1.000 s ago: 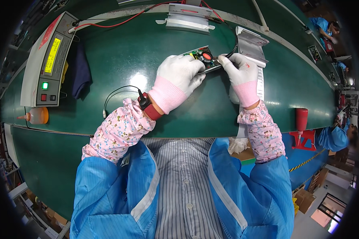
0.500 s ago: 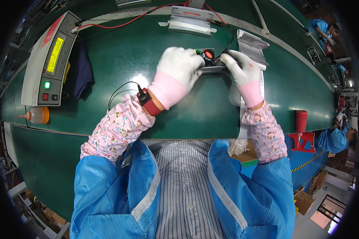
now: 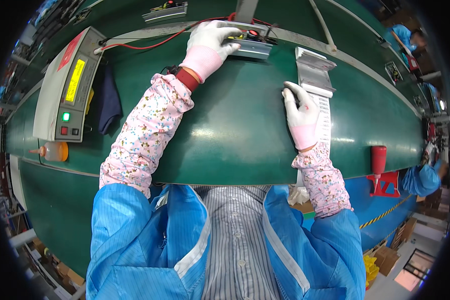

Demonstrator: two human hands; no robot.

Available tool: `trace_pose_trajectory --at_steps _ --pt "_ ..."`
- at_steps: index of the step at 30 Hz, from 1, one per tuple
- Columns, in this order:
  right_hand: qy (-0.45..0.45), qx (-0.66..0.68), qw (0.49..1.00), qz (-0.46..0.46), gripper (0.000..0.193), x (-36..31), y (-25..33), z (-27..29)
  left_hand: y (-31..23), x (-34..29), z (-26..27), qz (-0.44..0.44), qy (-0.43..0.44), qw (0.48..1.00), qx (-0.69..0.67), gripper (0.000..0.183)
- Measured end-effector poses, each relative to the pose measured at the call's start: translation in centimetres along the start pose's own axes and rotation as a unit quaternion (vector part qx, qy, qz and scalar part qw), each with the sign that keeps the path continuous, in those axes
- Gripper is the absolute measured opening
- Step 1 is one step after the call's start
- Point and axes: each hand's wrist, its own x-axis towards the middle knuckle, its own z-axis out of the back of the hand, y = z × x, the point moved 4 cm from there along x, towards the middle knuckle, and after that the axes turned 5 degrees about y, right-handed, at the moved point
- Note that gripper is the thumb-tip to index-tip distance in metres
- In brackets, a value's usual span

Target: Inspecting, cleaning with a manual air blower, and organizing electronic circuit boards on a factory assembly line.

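Note:
My left hand (image 3: 210,41), in a white glove with a pink cuff, reaches to the far side of the bench. Its fingers grip the left end of an electronic assembly (image 3: 255,49), a silver metal channel carrying a board with a round black-and-red part. My right hand (image 3: 303,111), gloved alike, hovers apart from it over the bench, below the empty silver metal bracket (image 3: 315,72). Its thumb and forefinger tips come together in a pinch. A small dark spot shows there, but I cannot tell whether anything is held. A printed paper strip (image 3: 324,117) lies beside this hand.
A tester (image 3: 67,90) with a lit yellow display stands at the left, its red cable (image 3: 150,47) running along the back. Near it are a dark cloth (image 3: 109,102) and an orange-based bottle (image 3: 55,151). At the right sits a red bottle (image 3: 378,159). Another assembly (image 3: 165,12) lies beyond.
My left hand has carried the assembly from mid-bench to the far side, where a silver bracket lay. My right hand has let go of the assembly and drawn back toward me.

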Motion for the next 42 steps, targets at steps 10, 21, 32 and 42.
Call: trace_pose_trajectory --at_steps 10,21,32,42 --pt "0.031 0.027 0.999 0.013 0.026 -0.4 -0.8 0.6 1.5 -17.4 16.7 0.038 -0.443 0.873 0.200 0.039" --pt "0.039 0.004 0.999 0.011 0.028 -0.3 -0.2 1.0 8.8 -25.7 21.5 0.237 -0.450 0.833 0.217 0.038" --pt "-0.029 -0.147 0.989 0.000 0.032 -7.3 -1.0 9.5 -2.2 -18.1 11.3 0.029 -0.336 0.941 -0.016 0.031" --pt "-0.065 -0.262 0.935 -0.230 0.053 -17.6 -1.4 14.3 -10.5 -15.2 0.8 -0.001 0.033 0.966 -0.256 0.027"
